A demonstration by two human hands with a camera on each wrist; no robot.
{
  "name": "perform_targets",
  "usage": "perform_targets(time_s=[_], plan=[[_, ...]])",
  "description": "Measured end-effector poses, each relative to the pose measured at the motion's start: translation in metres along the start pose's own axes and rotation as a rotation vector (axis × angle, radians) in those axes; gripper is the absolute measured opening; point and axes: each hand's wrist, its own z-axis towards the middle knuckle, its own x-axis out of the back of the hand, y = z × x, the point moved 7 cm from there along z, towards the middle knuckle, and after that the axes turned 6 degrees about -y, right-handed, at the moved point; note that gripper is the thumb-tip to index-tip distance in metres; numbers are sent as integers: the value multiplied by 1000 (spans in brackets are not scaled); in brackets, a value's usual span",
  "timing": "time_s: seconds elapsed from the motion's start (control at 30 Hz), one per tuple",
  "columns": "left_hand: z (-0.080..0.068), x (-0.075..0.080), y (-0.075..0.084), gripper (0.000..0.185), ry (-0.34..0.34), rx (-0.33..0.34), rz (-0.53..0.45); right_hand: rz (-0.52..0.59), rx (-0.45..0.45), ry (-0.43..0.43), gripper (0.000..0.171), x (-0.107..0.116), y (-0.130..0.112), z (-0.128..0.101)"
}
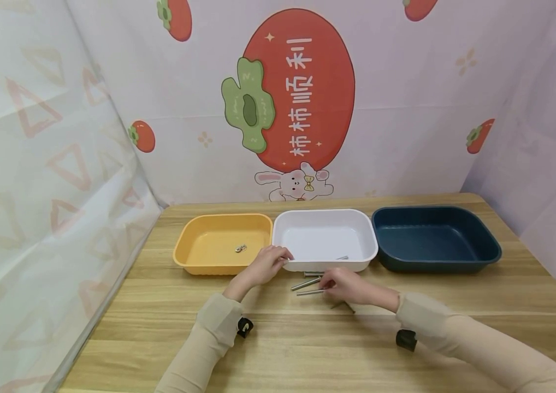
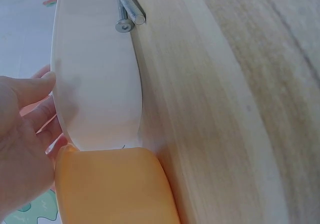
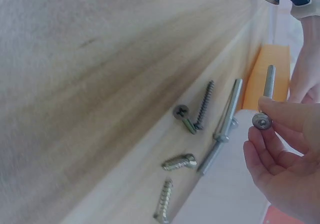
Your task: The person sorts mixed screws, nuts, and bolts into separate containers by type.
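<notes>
Right wrist view: one bolt [image 3: 270, 80], pinched in right hand [image 3: 287, 146]. Left hand [image 1: 268, 263]: at white tray [image 1: 324, 266], grip unclear. Step, seemingly: pickup; next likely needs lift over rim.

White characters [image 1: 300, 98] reading "柿柿顺利" run sideways on the backdrop's [image 1: 406, 82] large red persimmon [image 1: 329, 90].

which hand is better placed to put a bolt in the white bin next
Probably the right hand: it pinches a bolt close to the white bin, while the left hand holds that bin's near rim.
</notes>
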Motion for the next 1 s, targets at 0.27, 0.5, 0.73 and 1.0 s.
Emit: perform_targets(time_s=[0.27, 0.5, 0.73, 1.0], plan=[[-1, 0, 1, 12, -5, 1, 6, 31, 13, 11, 9, 16, -3, -2], [-1, 0, 1, 11, -13, 12, -1, -7, 25, 51, 10, 36, -4, -3], [-1, 1, 2, 11, -15, 12, 0, -35, 8, 80, 9, 55, 3, -2], [-1, 1, 2, 10, -14, 16, -5, -42, -38, 95, 9, 69, 15, -1]])
